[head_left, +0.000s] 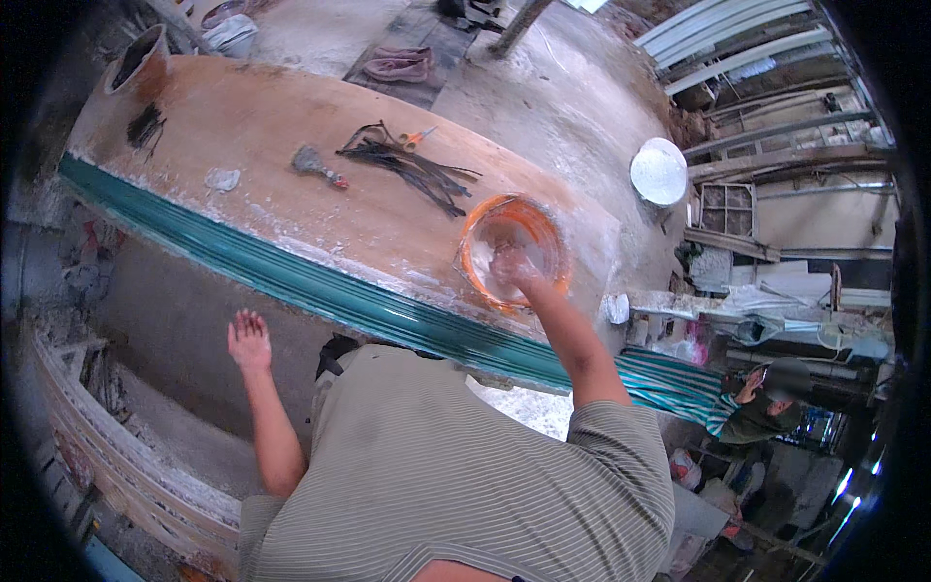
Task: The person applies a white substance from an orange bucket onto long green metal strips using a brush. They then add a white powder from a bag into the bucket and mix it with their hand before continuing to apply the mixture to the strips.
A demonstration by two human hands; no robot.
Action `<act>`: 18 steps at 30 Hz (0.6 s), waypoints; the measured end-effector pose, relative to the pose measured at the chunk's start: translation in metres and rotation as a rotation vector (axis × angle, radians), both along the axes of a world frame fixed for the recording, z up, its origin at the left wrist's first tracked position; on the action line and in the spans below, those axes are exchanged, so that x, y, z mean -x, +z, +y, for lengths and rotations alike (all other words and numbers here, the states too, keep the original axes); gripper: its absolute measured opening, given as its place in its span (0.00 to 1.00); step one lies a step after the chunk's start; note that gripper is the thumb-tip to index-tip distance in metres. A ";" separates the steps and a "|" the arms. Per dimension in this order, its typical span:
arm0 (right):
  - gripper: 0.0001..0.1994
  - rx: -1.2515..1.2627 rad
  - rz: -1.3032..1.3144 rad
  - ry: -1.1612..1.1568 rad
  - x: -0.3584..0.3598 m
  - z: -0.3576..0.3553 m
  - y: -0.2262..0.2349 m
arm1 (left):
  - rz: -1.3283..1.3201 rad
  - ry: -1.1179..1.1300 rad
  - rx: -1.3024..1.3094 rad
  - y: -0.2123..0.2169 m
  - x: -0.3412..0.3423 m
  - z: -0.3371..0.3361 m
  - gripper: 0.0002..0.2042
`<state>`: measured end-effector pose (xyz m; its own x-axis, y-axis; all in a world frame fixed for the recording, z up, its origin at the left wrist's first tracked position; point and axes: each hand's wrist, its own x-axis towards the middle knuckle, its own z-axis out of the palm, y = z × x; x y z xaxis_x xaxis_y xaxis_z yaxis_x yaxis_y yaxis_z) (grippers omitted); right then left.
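Observation:
My right hand (510, 265) reaches down into an orange bucket (470, 283) that stands on the bench. A whitish mixture coats the bucket's inside, and the hand is pale with it. Its fingers are blurred low in the bucket, so I cannot make out whether they grip anything. My left hand (249, 340) hangs in the air in front of the bench's near edge, fingers stretched apart, holding nothing. A long glossy green ribbed moulding (320, 287) runs along that edge, between my body and the bucket.
Left of the bucket lie dark strips (407, 167), orange-handled scissors (415, 139), a brush (318, 165) and a white lump (222, 179). A round white container (659, 172) is beyond the bench. A person (766, 398) in striped clothing is at the right. A curved wooden piece (126, 475) lies lower left.

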<state>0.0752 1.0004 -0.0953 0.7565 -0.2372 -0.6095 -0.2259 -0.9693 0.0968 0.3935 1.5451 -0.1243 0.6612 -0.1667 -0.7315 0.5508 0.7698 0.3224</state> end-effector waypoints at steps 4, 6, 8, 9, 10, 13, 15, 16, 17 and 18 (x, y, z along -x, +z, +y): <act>0.15 -0.226 0.253 0.119 -0.020 0.010 -0.006 | 0.163 0.092 -0.175 -0.048 0.019 0.048 0.22; 0.15 -0.202 0.142 -0.106 -0.030 0.018 -0.016 | 0.214 0.117 -0.213 -0.070 0.035 0.069 0.25; 0.14 -0.150 0.020 -0.217 -0.025 0.013 -0.035 | 0.282 0.139 -0.221 -0.087 0.045 0.076 0.27; 0.13 -0.110 -0.044 -0.218 -0.017 0.009 -0.049 | 0.298 0.113 -0.246 -0.090 0.046 0.069 0.27; 0.13 -0.143 -0.155 -0.380 -0.019 0.013 -0.054 | 0.311 0.108 -0.278 -0.092 0.054 0.068 0.27; 0.12 -0.224 -0.386 -0.477 -0.034 0.027 -0.035 | 0.301 0.021 -0.323 -0.100 0.072 0.079 0.26; 0.13 -0.257 -0.501 -0.584 -0.017 0.018 -0.030 | 0.271 -0.096 -0.335 -0.104 0.074 0.077 0.26; 0.13 -0.269 -0.556 -0.715 -0.003 0.009 -0.039 | 0.251 -0.164 -0.343 -0.103 0.071 0.071 0.26; 0.13 -0.507 -0.686 -0.810 -0.014 0.018 -0.020 | 0.232 -0.184 -0.372 -0.108 0.078 0.079 0.26; 0.13 -0.434 -0.653 -0.645 -0.005 0.007 -0.016 | 0.220 -0.212 -0.377 -0.108 0.077 0.074 0.26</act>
<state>0.0800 1.0075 -0.1115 0.7785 -0.5742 -0.2535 -0.6012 -0.5660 -0.5641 0.3160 1.6188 -0.2325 0.4645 0.0230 -0.8853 0.7691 0.4852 0.4161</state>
